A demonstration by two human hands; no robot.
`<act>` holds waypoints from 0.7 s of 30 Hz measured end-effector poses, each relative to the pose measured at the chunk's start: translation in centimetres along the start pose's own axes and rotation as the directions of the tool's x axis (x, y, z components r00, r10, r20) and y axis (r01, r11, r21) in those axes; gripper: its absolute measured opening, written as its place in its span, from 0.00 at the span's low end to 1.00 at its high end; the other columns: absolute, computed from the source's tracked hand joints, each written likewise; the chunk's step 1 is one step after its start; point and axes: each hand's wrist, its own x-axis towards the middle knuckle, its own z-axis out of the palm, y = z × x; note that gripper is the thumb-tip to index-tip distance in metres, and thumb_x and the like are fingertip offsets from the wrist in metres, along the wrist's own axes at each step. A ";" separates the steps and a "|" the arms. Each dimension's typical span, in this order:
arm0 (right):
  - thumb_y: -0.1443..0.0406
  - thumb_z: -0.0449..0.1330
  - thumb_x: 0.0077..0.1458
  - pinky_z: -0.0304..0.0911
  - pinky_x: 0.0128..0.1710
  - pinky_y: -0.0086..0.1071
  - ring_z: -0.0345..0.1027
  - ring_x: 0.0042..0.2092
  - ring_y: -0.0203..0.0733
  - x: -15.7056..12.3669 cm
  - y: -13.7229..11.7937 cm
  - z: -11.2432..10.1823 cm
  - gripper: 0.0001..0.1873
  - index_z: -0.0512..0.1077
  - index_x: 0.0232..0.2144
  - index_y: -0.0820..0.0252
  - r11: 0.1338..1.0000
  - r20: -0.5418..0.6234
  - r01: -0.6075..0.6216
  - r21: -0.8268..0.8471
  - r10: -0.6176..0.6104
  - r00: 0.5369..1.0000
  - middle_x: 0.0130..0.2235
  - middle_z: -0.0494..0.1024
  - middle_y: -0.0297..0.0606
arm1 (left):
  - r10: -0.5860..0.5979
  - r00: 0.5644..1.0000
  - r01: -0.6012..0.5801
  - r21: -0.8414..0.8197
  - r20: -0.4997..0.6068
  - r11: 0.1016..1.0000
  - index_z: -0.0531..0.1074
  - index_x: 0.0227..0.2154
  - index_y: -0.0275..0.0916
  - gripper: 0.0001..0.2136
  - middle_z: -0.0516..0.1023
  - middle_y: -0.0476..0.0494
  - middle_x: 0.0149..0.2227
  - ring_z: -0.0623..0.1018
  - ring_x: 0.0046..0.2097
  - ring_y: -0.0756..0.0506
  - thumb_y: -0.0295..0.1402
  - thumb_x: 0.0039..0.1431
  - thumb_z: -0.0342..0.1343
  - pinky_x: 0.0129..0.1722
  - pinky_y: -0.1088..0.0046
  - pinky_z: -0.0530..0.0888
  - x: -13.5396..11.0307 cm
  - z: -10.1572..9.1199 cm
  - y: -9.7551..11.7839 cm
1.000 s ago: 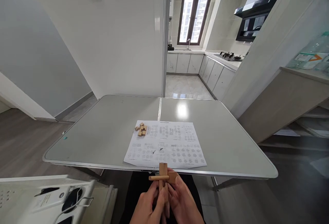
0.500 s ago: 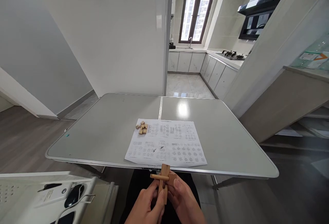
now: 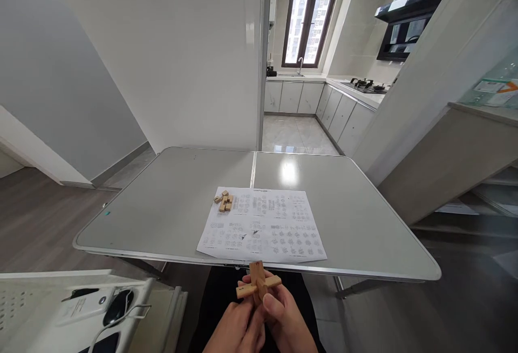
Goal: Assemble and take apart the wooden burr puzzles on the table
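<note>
A wooden cross-shaped puzzle [image 3: 258,284] of interlocked bars is held just below the near edge of the table [image 3: 170,218]. My left hand [image 3: 234,330] and my right hand [image 3: 285,323] are both closed round its lower part, thumbs on the bars. On the table lies a printed instruction sheet [image 3: 263,226]. A small heap of loose wooden pieces [image 3: 225,202] rests on the sheet's far left corner, well away from both hands.
A white cart [image 3: 81,310] at the lower left holds a black mouse [image 3: 115,314], a cable and a white box. Beyond the table stand a white wall and a doorway into a kitchen. A counter [image 3: 465,142] rises at the right.
The puzzle has been turned in my hands: the cross bar now tilts and sticks out to both sides. My hands have closed tighter together beneath it.
</note>
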 end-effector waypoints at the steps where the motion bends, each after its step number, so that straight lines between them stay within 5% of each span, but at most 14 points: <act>1: 0.45 0.75 0.45 0.65 0.58 0.49 0.75 0.56 0.60 0.0 -0.1 0.0 0.36 0.78 0.50 0.61 1.000 0.003 0.009 -0.004 -0.009 1.000 0.52 0.82 0.50 | 0.000 1.000 0.000 -0.004 -0.003 1.000 0.74 0.34 0.38 0.24 0.66 0.53 0.20 0.63 0.21 0.50 0.52 0.73 0.44 0.23 0.76 0.62 0.1 0.0 0.0; 5: 0.45 0.72 0.49 0.71 0.49 0.43 0.76 0.48 0.55 -0.1 -0.5 -0.4 0.33 0.78 0.50 0.59 0.999 -0.009 0.004 -0.035 -0.004 1.000 0.52 0.81 0.48 | -0.052 0.990 0.050 -0.016 -0.133 0.999 0.77 0.46 0.39 0.24 0.75 0.47 0.31 0.73 0.31 0.47 0.55 0.69 0.50 0.29 0.77 0.70 -0.1 0.3 -0.1; 8: 0.46 0.73 0.48 0.73 0.41 0.40 0.77 0.42 0.51 -0.3 -0.4 -0.7 0.33 0.78 0.50 0.58 0.998 -0.037 0.002 -0.059 -0.004 0.999 0.52 0.81 0.47 | -0.060 0.991 0.052 -0.071 -0.117 0.996 0.76 0.50 0.39 0.24 0.75 0.49 0.28 0.73 0.27 0.48 0.55 0.68 0.51 0.27 0.78 0.70 -0.3 0.8 -0.1; 12: 0.46 0.74 0.47 0.74 0.40 0.38 0.77 0.40 0.48 -0.3 -0.1 -0.6 0.33 0.78 0.50 0.57 0.997 -0.058 0.034 -0.074 -0.038 0.998 0.50 0.81 0.46 | 0.018 0.998 -0.025 -0.129 -0.056 0.991 0.75 0.49 0.38 0.24 0.78 0.47 0.30 0.75 0.22 0.50 0.54 0.70 0.49 0.24 0.78 0.72 0.0 1.1 -0.6; 17: 0.44 0.73 0.48 0.63 0.24 0.29 0.69 0.30 0.38 0.0 0.0 -0.8 0.34 0.80 0.48 0.61 0.996 -0.057 0.002 -0.084 -0.006 0.998 0.45 0.82 0.46 | 0.088 0.981 -0.111 -0.129 -0.173 0.985 0.75 0.41 0.39 0.20 0.82 0.45 0.31 0.78 0.25 0.48 0.52 0.71 0.49 0.27 0.77 0.74 0.2 1.5 -1.6; 21: 0.45 0.71 0.52 0.52 0.21 0.24 0.62 0.26 0.31 0.3 0.3 -1.0 0.32 0.80 0.48 0.63 1.000 -0.033 -0.007 -0.014 0.006 0.999 0.41 0.82 0.44 | 0.086 0.967 -0.092 -0.014 -0.240 0.996 0.74 0.34 0.39 0.17 0.81 0.46 0.28 0.76 0.25 0.49 0.47 0.71 0.52 0.29 0.77 0.72 0.1 1.7 -2.5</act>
